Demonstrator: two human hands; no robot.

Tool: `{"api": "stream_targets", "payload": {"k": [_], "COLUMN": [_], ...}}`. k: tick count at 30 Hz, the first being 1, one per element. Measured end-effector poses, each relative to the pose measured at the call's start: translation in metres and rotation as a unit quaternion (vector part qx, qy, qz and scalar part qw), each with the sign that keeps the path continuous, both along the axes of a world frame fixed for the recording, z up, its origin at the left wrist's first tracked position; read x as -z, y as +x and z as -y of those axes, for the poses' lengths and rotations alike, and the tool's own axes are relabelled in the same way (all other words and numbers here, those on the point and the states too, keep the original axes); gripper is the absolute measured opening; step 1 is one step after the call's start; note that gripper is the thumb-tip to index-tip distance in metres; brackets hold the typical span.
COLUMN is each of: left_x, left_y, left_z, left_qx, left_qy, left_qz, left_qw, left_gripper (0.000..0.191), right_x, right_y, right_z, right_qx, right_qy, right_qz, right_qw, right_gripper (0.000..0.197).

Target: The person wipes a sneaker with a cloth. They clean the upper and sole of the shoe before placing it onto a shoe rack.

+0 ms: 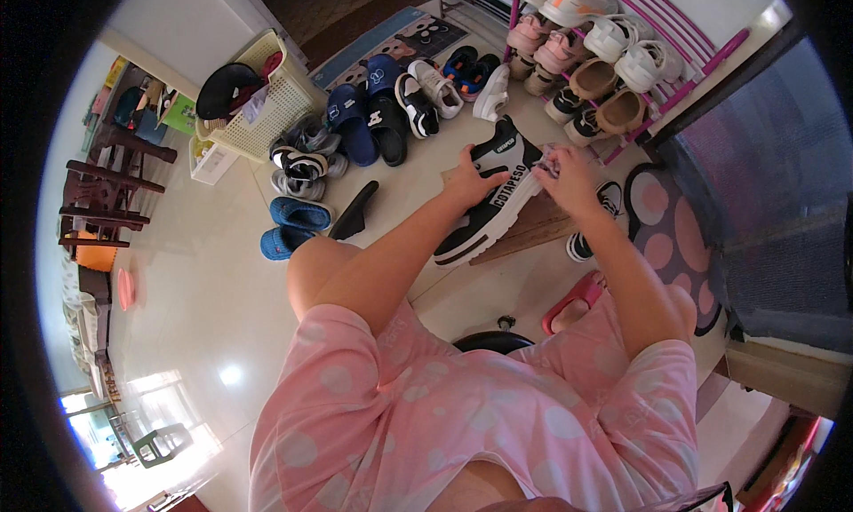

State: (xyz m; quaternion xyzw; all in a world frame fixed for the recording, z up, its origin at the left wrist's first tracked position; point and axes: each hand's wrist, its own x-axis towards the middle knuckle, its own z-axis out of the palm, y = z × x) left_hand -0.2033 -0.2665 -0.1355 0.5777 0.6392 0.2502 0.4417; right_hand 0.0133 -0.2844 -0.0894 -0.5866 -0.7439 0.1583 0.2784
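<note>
A black, white and grey sneaker [500,192] with lettering on its side is held up above the floor. My left hand [476,182] grips it at the upper opening, thumb across the side. At its heel end, my right hand [566,175] pinches a small crumpled, pale cloth or wipe [548,160] against the shoe. Beneath the sneaker lies a low wooden board or stool [513,235], partly hidden. A black-and-white shoe [582,245] stands on the floor beyond my right forearm.
Slippers [350,126] and sneakers [436,89] line the floor ahead. A pink metal shoe rack [723,49] full of shoes stands at upper right. A cream plastic basket [266,116] is at upper left, blue slippers [300,213] near my left knee, and a patterned mat [690,232] at right.
</note>
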Motion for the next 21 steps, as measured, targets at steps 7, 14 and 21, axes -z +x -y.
{"api": "stream_targets", "payload": {"k": [7,14,21], "left_x": [-0.007,-0.012,0.001], "left_y": [0.004,0.005,0.006], "left_z": [0.001,0.006,0.003], "left_qx": [0.0,0.013,0.002], "left_qy": [-0.005,0.016,0.054], "left_qz": [-0.016,-0.033,-0.004], "left_qw": [1.0,0.999,0.999], "left_gripper": [0.102,0.104,0.106], "right_x": [0.028,0.002,-0.01], "right_y": [0.0,-0.02,-0.059], "right_z": [-0.005,0.023,0.075], "right_qx": [0.022,-0.001,-0.107], "right_qy": [0.057,0.014,-0.036], "right_qz": [-0.053,-0.047,-0.133], "right_qw": [0.997,0.999,0.985], "right_gripper": [0.019,0.015,0.011]}}
